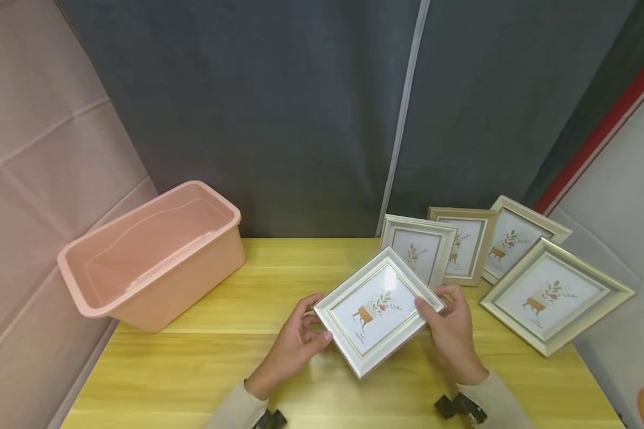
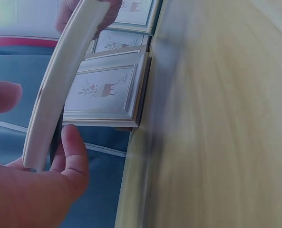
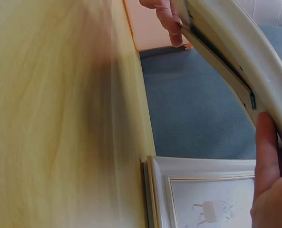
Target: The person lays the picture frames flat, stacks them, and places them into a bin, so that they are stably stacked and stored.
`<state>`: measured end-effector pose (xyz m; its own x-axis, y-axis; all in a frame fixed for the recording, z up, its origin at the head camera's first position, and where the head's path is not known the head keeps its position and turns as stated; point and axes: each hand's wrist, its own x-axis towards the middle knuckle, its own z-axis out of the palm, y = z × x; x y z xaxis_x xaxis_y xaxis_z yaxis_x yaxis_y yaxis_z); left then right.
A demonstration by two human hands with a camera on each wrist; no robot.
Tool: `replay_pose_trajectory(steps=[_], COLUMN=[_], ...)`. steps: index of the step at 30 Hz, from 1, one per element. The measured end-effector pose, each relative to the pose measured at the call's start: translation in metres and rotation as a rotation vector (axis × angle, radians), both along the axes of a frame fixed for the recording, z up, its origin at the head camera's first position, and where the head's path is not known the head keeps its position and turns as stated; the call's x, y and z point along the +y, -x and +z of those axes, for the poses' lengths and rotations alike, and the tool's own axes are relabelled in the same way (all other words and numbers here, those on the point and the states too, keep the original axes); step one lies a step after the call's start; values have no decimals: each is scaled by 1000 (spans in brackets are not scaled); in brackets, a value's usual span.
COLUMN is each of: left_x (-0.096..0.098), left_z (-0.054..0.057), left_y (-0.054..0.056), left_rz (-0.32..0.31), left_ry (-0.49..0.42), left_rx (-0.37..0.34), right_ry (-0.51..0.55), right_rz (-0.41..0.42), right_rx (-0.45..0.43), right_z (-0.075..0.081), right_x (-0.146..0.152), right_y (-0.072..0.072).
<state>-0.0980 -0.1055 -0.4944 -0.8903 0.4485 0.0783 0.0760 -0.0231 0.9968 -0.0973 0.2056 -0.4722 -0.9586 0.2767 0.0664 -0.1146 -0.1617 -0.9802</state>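
Observation:
A white picture frame [image 1: 342,339], its print showing a brown planter with flowers, is held tilted above the table by both hands. At its left corner is the left hand [image 1: 296,345], fingers behind the edge and thumb towards the front. The right hand [image 1: 452,333] grips the opposite corner, thumb on the front face and fingers behind. In the left wrist view the held frame [image 2: 60,80] appears edge-on. Part of the back of the frame [image 3: 221,57] shows in the right wrist view, with the right hand [image 3: 274,190] at its lower end.
Behind and right of the hands stand a white frame [image 1: 443,256], a tan frame [image 1: 487,238], a cream frame [image 1: 536,219] and a champagne-coloured frame [image 1: 555,345]. A pink plastic bin [image 1: 177,298] sits at the left on the wooden table [image 1: 193,381]. A dark curtain [image 1: 247,119] hangs behind.

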Motion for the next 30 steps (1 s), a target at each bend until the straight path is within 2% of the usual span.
replay_pose_trajectory(steps=[8,12,19,26,30], left_x=[5,7,4,-8,-17], left_z=[0,3,8,12,14], left_y=[-4,-5,-3,2,6], left_rz=[57,99,146,101,73], left_ry=[-29,-9,-17,-20,16], left_rx=[-33,-61,-87,-65,-35], right_ry=[5,-8,-47,-127,-278], right_rz=[-51,-46,51,178,204], right_rx=[-70,-68,-5,126,140], right_z=[-3,-3,-6,-12,-13], right_x=[-7,-10,-10,-4,0], right_y=[-3,-4,-10,-11,-11])
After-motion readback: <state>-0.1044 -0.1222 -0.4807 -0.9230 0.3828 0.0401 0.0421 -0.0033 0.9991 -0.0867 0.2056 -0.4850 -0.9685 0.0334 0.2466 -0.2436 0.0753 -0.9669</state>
